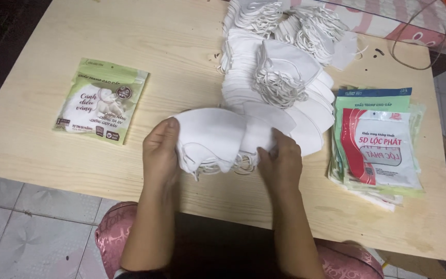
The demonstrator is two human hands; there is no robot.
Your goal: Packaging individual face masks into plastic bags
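Two bare hands grip one small stack of white folded face masks [212, 139] at the near-centre of the light wooden table [78, 41]. Left hand [160, 152]: fingers curled over the stack's left end, thumb side pressed against the top mask, grip closed around the edge. Right hand [281, 164]: fingers bent and pressed together on the stack's right end, pinching it; thumb position cannot be told. White ear loops hang loose under the stack, between the hands.

Just behind the held stack, touching it, lies a large heap of white masks [285, 77] running toward the table's far edge. Right of the heap: a pile of flat printed pouches [378, 144], green, white and red. Well apart on the left: a single green printed mask packet [101, 101], lying flat. Pink patterned cloth [112, 227] shows below the table's near edge.
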